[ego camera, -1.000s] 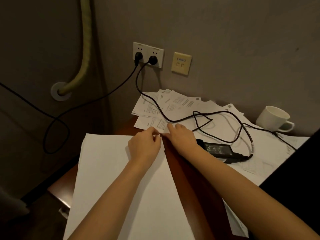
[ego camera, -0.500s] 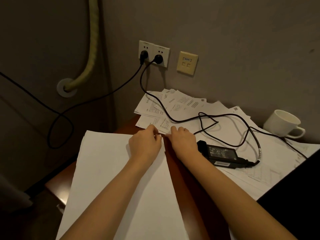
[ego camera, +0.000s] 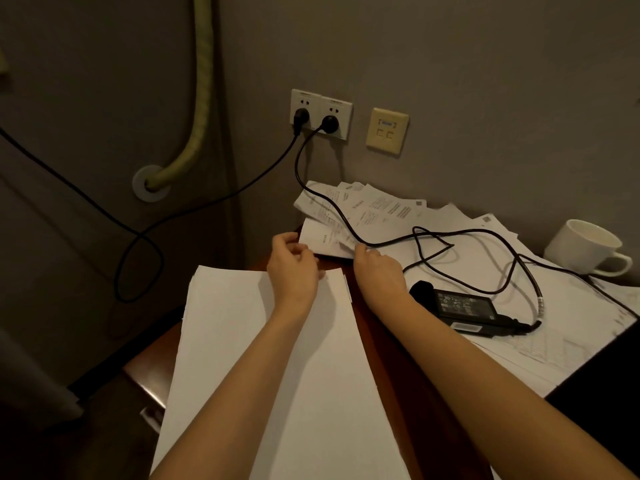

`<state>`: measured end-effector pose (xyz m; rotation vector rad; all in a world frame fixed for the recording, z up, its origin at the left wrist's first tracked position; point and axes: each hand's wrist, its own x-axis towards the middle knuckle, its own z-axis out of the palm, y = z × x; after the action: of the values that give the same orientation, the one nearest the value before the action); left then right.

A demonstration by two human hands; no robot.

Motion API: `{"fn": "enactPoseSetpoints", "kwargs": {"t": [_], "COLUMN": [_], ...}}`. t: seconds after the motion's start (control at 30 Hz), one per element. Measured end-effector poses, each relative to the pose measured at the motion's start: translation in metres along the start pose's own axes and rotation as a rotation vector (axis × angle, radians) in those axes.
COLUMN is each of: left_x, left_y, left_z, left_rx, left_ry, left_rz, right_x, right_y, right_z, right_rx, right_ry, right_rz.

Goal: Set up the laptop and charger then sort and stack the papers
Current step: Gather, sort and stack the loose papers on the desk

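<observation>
On the desk (ego camera: 391,344), our two hands have moved up and away from the stack (ego camera: 242,341). A moment ago they were close together at the stack's top edge, almost touching. Now they have spread apart and gone to the printed sheet (ego camera: 325,241) at the back. Our left hand (ego camera: 294,268) has its fingers curled at the sheet's left edge, and it looks like it pinches that edge, but we cannot tell for sure. Our right hand (ego camera: 379,271) grips the sheet's near right corner with its fingertips.

We think this means the stack is tidy for now, and we are picking the next paper to sort. Many loose papers (ego camera: 450,258) lie spread out to the right, so much sorting is left.

The charger (ego camera: 464,308) sits on those papers, just right of our right arm. Its cord (ego camera: 349,230) runs over the sheet we are taking and up to the socket (ego camera: 320,114), where it is plugged in. The cord may drag when we lift the sheet. A dark shape at the right edge may be the laptop, but we cannot be sure.

The only thing here that holds stuff is a cup (ego camera: 585,247), near the wall on the right. From here it looks empty inside.
</observation>
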<state>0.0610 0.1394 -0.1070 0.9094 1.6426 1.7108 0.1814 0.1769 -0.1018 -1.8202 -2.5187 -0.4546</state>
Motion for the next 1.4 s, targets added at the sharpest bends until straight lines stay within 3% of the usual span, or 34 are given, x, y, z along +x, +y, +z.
{"fn": "enactPoseSetpoints", "kwargs": {"t": [0.17,0.3,0.47,0.67,0.77,0.9,0.97,1.07,1.13,1.27,1.4], "left_x": [-0.002,0.001,0.005,0.003,-0.009,-0.032,-0.052,-0.068,-0.067,-0.072,-0.084], "left_y": [0.002,0.005,0.009,0.021,0.028,0.032,0.041,0.052,0.044,0.028,0.023], "left_z": [-0.001,0.002,0.001,0.000,-0.006,-0.011,-0.005,-0.002,-0.009,-0.035,-0.044], "left_rx": [-0.171,-0.209,-0.391,-0.624,-0.666,-0.476,-0.410,-0.407,-0.263,0.010,0.017], "left_ry": [-0.008,-0.052,-0.153,-0.287,-0.435,-0.608,-0.562,-0.340,-0.203,-0.082,-0.090], "left_rz": [-0.021,-0.082,-0.208,-0.315,-0.241,0.045,0.019,-0.226,-0.310,-0.368,-0.332], "right_x": [-0.005,-0.004,-0.013,-0.023,-0.040,-0.066,-0.078,-0.097,-0.112,-0.127,-0.126], "right_y": [0.012,0.025,0.028,0.044,0.039,0.019,0.007,-0.017,-0.031,-0.031,-0.006], "right_z": [-0.015,-0.033,-0.048,-0.061,-0.064,-0.065,-0.067,-0.064,-0.055,-0.047,-0.040], "right_rx": [0.132,0.278,0.323,0.374,0.402,0.401,0.424,0.450,0.511,0.682,0.470], "right_ry": [-0.021,0.062,0.125,0.333,0.436,0.568,0.545,0.398,0.287,0.146,0.100], "right_rz": [0.121,0.251,0.229,0.218,0.144,-0.010,-0.103,-0.209,-0.263,-0.194,-0.024]}}
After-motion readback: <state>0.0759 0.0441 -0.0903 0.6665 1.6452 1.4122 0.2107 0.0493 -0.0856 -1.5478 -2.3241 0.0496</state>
